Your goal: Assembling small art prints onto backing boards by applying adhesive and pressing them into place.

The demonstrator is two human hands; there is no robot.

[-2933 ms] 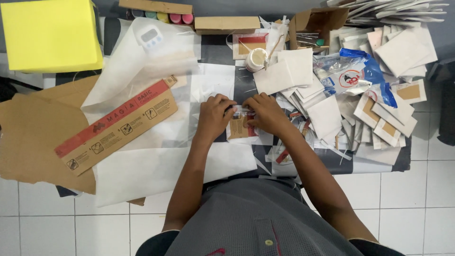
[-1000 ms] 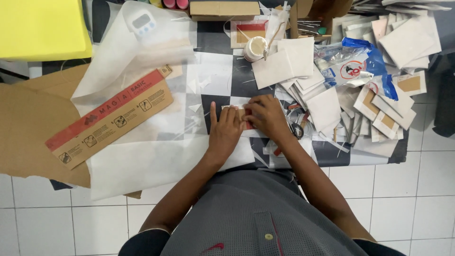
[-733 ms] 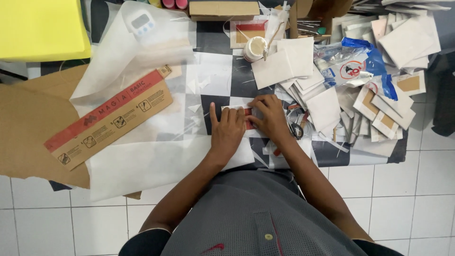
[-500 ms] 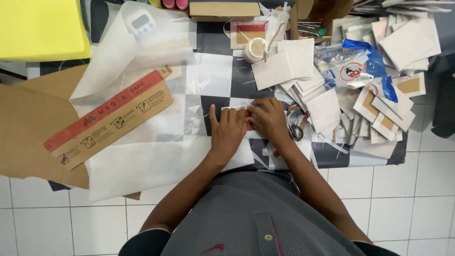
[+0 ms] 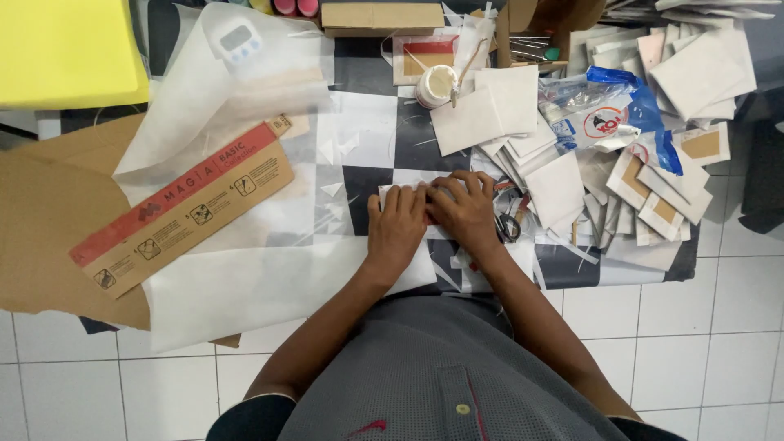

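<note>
My left hand lies flat, fingers together, pressing on a small white folded paper packet at the table's middle. My right hand presses on the same packet from the right, fingers curled over its top edge. A bit of red shows between the two hands. Most of the packet is hidden under my palms. A large translucent white sheet spreads beneath and to the left.
A long brown and red cardboard box lies at left on brown paper. Piles of white and brown card pieces crowd the right. A white cup of glue with a stick, a white timer, scissors, a blue plastic bag and a yellow board are also there.
Since 2.9 s ago both hands went from pinching the packet to lying flat and pressing on it. The view shifted slightly. In the last second almost nothing moved.
</note>
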